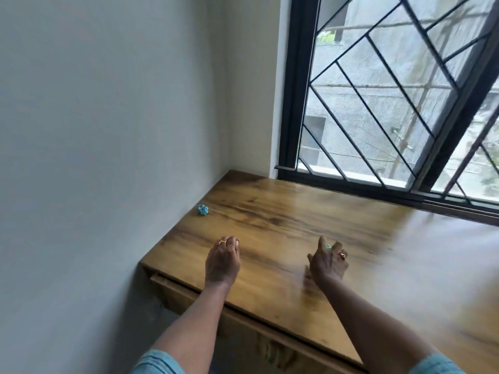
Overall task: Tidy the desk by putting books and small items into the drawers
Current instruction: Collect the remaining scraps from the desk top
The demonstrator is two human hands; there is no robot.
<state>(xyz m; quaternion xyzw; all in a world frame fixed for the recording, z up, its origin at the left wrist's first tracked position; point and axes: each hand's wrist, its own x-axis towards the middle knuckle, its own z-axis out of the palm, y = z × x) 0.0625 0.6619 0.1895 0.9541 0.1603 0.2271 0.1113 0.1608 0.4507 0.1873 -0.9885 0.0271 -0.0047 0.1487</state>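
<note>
Left hand (222, 261) rests curled on the wooden desk (283, 211), its grasp hidden; right hand (328, 263) pinches a small green item (328, 247). A blue crumpled scrap (203, 209) lies far left by the wall (108, 130).

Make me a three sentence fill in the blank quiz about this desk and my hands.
1. The blue scrap lies on the desk right beside the ____.
2. The tiny item pinched in the right hand is coloured ____.
3. The left hand wears a gold ____.
Missing words: wall; green; ring.
</note>
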